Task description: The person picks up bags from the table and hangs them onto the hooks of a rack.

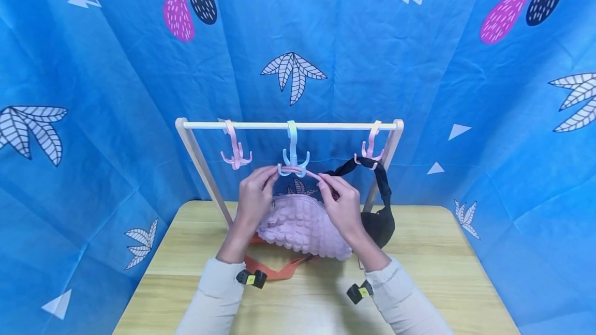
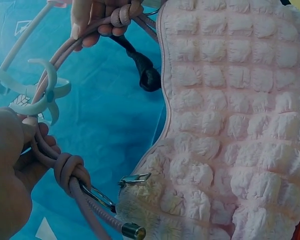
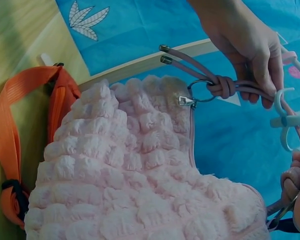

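A pink puffy quilted handbag hangs by its cord handle below the light blue hook. The doubled cord lies among the lower prongs of this hook. My left hand pinches the cord to the left of the prongs, near a knot and metal ring. On the other side my right hand pinches the same cord near its other knot. A metal zip pull shows at the bag's top edge.
A wooden rack carries a pink hook at left and another pink hook at right. The right one holds a black bag's strap. Behind the handbag, an orange strap lies on the wooden table. Blue curtain surrounds everything.
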A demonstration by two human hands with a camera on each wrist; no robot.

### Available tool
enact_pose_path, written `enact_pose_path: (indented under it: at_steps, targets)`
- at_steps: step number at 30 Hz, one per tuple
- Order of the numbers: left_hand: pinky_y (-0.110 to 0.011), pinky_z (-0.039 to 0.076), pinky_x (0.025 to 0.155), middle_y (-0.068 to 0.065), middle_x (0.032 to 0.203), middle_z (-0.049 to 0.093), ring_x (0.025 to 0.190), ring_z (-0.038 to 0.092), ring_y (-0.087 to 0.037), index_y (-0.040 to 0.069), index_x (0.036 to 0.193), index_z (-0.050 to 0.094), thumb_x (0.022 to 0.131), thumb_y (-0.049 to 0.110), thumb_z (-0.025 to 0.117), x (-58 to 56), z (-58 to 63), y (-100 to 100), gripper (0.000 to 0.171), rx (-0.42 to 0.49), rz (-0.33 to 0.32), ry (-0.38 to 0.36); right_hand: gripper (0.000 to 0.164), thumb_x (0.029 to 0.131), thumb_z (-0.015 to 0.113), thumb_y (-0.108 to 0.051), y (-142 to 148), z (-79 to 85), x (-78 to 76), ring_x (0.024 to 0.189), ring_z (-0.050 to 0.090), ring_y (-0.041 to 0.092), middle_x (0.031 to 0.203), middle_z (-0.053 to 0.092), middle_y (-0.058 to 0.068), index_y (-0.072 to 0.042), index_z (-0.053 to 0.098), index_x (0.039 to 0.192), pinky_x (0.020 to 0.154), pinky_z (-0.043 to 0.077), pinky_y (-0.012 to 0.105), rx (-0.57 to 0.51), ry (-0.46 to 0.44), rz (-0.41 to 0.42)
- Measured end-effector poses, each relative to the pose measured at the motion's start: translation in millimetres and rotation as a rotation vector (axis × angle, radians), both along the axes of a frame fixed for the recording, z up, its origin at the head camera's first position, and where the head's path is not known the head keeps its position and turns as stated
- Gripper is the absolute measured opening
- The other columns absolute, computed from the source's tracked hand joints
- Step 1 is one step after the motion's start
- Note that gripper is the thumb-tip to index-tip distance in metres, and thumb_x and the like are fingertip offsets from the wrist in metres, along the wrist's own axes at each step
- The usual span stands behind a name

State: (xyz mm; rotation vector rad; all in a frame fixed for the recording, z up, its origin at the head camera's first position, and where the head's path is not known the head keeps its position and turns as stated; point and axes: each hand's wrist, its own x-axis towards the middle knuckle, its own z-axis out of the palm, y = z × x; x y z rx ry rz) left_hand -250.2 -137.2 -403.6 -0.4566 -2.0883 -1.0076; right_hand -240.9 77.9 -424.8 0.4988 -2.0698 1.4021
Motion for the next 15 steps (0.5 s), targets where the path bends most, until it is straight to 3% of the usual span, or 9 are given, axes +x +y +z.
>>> enact_pose_path:
  at_steps: [11,15]
  targets:
    - [-0.042,0.063,0.090,-0.021,0.110,0.078,0.102,0.077,-0.035,-0.004,0.114,0.077,0.095,0.001,0.071,3.2,-4.2,-1.0,0.020,0.005,-0.006,0.023,0.023,0.101,0.067,-0.011,-1.0,-1.7,0.0,0.085,0.069,0.018,0.107,0.077,0.013,-0.003,0.076,0.120,0.072,0.057,0.012,0.010,-0.013,-0.008]
    - [-0.042,0.063,0.089,-0.020,0.111,0.078,0.103,0.077,-0.034,-0.003,0.114,0.077,0.095,0.003,0.073,4.6,-6.7,-1.3,0.021,0.013,-0.013,0.026,0.024,0.102,0.066,-0.012,-1.0,-2.4,1.0,0.092,0.071,0.021,0.110,0.077,0.013,-0.003,0.075,0.123,0.079,0.063,0.020,0.034,-0.045,-0.018]
